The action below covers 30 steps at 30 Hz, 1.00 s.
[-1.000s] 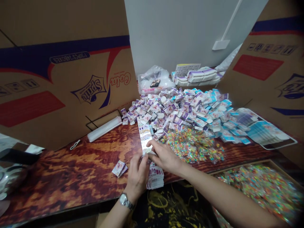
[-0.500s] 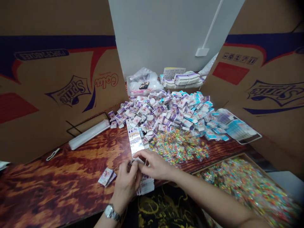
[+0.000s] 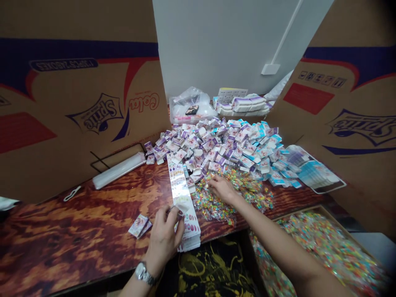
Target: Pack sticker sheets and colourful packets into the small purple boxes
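My left hand [image 3: 165, 231], with a watch on the wrist, is closed on a small white box [image 3: 182, 207], mostly hidden by the fingers. Just beyond and beside it lies a long stack of printed sticker sheets [image 3: 178, 181]. My right hand [image 3: 223, 189] reaches into a heap of clear packets with bright coloured pieces [image 3: 247, 194]. Its fingers are curled down among them, and what they grip, if anything, is hidden. Behind the packets spreads a large pile of small purple, white and blue boxes [image 3: 229, 142]. Two small boxes [image 3: 140, 226] lie left of my left hand.
Tall cardboard cartons stand at the left [image 3: 77, 95] and right [image 3: 349, 107]. A tray of more packets [image 3: 324, 243] is at lower right. A plastic roll [image 3: 119, 170], a bag [image 3: 193, 107] and flat printed cards [image 3: 318, 171] lie on the wood-patterned table [image 3: 102, 231].
My right hand has left my left hand and moved forward and right into the packets. My left hand stays over the sticker sheets. The view has shifted slightly.
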Motion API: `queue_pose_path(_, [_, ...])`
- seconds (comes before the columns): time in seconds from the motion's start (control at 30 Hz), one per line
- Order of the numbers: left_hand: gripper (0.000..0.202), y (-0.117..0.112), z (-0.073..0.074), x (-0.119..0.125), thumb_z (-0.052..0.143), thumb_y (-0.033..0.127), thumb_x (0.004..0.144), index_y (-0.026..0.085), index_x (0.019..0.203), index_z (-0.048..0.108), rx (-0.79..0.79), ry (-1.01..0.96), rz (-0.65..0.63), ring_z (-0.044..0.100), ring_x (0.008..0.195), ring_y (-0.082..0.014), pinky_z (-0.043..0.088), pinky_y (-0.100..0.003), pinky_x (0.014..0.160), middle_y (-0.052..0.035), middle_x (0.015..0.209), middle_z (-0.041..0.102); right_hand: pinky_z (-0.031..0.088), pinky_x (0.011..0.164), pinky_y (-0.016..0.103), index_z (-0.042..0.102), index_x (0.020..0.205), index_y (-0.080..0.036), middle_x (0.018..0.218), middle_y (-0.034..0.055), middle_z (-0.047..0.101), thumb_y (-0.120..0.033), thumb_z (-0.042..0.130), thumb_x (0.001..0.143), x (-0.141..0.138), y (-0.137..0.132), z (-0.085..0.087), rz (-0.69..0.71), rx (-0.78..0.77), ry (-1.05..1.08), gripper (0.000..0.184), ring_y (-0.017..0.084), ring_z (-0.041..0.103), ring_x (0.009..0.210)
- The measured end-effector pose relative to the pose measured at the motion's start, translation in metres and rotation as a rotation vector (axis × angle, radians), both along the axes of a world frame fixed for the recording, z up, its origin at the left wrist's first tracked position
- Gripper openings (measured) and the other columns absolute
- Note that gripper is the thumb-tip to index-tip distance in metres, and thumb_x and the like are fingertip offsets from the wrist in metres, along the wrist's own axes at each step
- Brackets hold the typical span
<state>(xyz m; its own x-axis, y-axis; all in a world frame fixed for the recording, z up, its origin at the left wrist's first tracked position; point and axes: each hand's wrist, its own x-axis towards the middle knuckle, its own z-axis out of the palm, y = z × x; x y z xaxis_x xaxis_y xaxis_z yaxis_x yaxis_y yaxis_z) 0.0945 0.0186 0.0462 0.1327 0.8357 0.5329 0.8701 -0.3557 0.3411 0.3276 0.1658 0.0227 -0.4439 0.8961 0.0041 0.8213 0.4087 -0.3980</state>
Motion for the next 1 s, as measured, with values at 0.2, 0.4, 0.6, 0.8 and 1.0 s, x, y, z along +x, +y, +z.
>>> queue_pose_path(0.2, [0.029,-0.001,0.003,0.002,0.051,0.018,0.083,0.017,0.111,0.046,-0.093,-0.036,0.015,0.053,0.093,-0.023,0.049,-0.036,0.08,-0.0109,0.102,0.049,0.042,0.062,0.023,0.057,0.101,-0.017,0.081,0.002,0.061,-0.029,0.041,0.093,-0.014,-0.021,0.037,0.041,-0.048,0.272,0.022,0.013,0.056,0.069])
queue_pose_path(0.4, [0.031,-0.002,0.007,0.006,0.051,0.017,0.083,0.016,0.113,0.044,-0.119,-0.061,0.014,0.052,0.095,-0.023,0.048,-0.036,0.081,-0.0114,0.105,0.05,0.041,0.068,0.023,0.06,0.09,-0.019,0.081,0.0011,0.061,-0.024,0.049,0.09,-0.051,-0.069,0.091,0.36,-0.078,0.558,0.012,0.011,0.055,0.075])
queue_pose_path(0.6, [0.031,-0.005,0.007,0.006,0.049,0.015,0.083,0.016,0.113,0.044,-0.154,-0.093,-0.004,0.052,0.093,-0.023,0.047,-0.038,0.081,-0.0106,0.1,0.052,0.036,0.061,0.022,0.064,0.088,-0.017,0.077,0.0029,0.057,-0.018,0.051,0.089,-0.065,-0.071,0.093,0.422,0.098,0.209,0.013,0.012,0.052,0.069])
queue_pose_path(0.8, [0.026,-0.006,0.008,0.007,0.047,0.014,0.084,0.016,0.111,0.044,-0.182,-0.125,-0.01,0.052,0.088,-0.0217,0.046,-0.037,0.078,-0.0093,0.096,0.053,0.036,0.057,0.024,0.063,0.082,-0.017,0.074,0.0038,0.056,-0.01,0.051,0.086,-0.074,-0.073,0.096,0.551,0.215,-0.112,0.014,0.015,0.051,0.068])
queue_pose_path(1.0, [0.031,-0.005,0.005,0.007,0.047,0.014,0.085,0.014,0.116,0.043,-0.152,-0.077,-0.009,0.053,0.09,-0.0219,0.048,-0.037,0.079,-0.0112,0.099,0.055,0.043,0.062,0.028,0.063,0.082,-0.016,0.078,0.0063,0.059,-0.006,0.052,0.083,-0.08,-0.071,0.1,0.611,0.223,-0.137,0.015,0.018,0.053,0.073])
